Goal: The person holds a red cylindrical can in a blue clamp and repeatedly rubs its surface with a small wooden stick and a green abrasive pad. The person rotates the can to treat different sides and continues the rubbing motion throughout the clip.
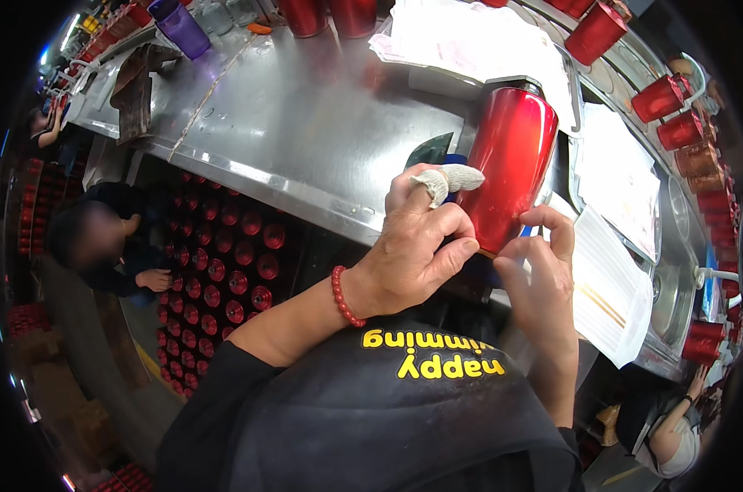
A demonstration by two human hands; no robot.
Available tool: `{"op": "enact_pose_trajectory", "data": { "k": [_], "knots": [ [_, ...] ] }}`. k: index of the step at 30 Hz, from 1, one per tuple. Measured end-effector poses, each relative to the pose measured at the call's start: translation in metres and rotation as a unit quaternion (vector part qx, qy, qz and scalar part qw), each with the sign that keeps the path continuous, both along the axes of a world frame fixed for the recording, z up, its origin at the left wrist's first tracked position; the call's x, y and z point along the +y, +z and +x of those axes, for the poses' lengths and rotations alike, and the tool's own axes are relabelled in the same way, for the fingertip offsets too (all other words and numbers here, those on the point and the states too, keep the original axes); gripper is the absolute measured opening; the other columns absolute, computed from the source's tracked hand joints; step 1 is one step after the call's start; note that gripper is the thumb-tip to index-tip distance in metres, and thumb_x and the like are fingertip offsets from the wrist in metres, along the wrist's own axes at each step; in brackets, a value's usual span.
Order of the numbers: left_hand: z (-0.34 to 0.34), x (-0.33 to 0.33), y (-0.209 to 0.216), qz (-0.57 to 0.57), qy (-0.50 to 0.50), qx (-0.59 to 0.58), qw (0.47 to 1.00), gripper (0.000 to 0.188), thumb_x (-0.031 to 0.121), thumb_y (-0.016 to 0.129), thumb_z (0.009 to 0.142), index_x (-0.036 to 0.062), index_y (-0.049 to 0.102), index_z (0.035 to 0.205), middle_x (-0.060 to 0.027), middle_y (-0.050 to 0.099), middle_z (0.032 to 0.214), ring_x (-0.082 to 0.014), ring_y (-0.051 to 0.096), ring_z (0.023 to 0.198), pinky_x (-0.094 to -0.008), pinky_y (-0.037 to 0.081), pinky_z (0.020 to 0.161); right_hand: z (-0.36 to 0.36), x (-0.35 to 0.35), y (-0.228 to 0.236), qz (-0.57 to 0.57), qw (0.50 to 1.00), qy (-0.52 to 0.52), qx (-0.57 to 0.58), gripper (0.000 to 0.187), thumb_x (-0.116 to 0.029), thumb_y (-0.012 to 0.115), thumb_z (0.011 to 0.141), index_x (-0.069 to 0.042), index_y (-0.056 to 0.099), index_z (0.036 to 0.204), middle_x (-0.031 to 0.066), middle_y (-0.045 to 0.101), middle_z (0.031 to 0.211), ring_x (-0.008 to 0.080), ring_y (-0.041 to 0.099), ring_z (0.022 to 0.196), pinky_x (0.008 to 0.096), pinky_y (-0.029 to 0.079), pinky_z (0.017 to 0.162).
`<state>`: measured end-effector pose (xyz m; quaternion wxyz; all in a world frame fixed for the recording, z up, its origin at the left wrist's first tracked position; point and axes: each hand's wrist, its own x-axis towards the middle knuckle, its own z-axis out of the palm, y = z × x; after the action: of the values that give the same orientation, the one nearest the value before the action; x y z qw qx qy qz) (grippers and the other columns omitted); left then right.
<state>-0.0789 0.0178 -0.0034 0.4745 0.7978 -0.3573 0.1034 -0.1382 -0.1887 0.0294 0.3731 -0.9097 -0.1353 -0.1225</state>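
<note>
The glossy red canister [515, 160] lies lengthwise between the two hands, its near end against the fingers and its dark-collared far end reaching away from them.

Left hand [421, 250]: fingers curled, the one in a pale cloth wrap [453, 178] laid against the canister's left wall, the thumb near its lower left edge. Whether this hand bears weight cannot be told.

Right hand [544, 271]: bent, thumb and forefinger set about the lower right edge; image blurred here, so a closed pinch cannot be confirmed.

Surroundings: steel workbench [306, 123] beyond and left of the left hand; lined sheet [613, 287] just right of the right hand; loose papers [470, 37] ahead of both.

Handling, as judged: the body appears to be thin metal, stiff, probably light if hollow. The polished coat is likely slippery to bare skin and liable to scratches, dents or finger marks. Preferred hold: opposed palms at mid-body, or both ends, with even, light pressure.
</note>
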Motion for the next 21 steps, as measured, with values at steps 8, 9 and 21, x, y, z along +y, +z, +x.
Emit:
{"op": "enact_pose_trajectory", "data": {
  "k": [8,9,21],
  "knots": [
    [0.001,-0.001,-0.015,-0.014,0.052,0.027,0.998,0.018,0.025,0.072,0.093,0.0091,0.064,0.091,-0.0177,0.059,0.124,-0.0389,0.043,0.123,-0.0524,0.029,0.112,0.0,-0.002,-0.01,0.011,0.999,-0.036,0.002,0.013,-0.007,0.074,0.089,-0.002,0.062,0.088,0.0182,0.052,0.119,0.0324,0.052,0.114,0.04,0.045,0.093],
    [0.001,-0.001,-0.015,-0.018,0.054,0.033,0.998,0.018,0.025,0.072,0.093,0.0091,0.064,0.091,-0.0172,0.059,0.122,-0.0383,0.043,0.121,-0.0519,0.03,0.111,0.0,-0.002,-0.011,0.017,0.999,-0.042,0.008,0.013,-0.008,0.074,0.09,-0.002,0.062,0.088,0.0182,0.052,0.118,0.0322,0.052,0.113,0.0402,0.045,0.093],
    [0.004,0.004,-0.03,-0.058,0.053,0.112,0.991,0.025,0.032,0.07,0.096,0.0089,0.061,0.101,-0.0125,0.058,0.112,-0.0329,0.046,0.11,-0.0462,0.036,0.1,-0.002,-0.005,-0.017,0.047,0.995,-0.071,0.047,0.023,-0.019,0.073,0.094,-0.001,0.061,0.086,0.0186,0.052,0.117,0.0317,0.052,0.113,0.0396,0.044,0.095]
  ]
}}
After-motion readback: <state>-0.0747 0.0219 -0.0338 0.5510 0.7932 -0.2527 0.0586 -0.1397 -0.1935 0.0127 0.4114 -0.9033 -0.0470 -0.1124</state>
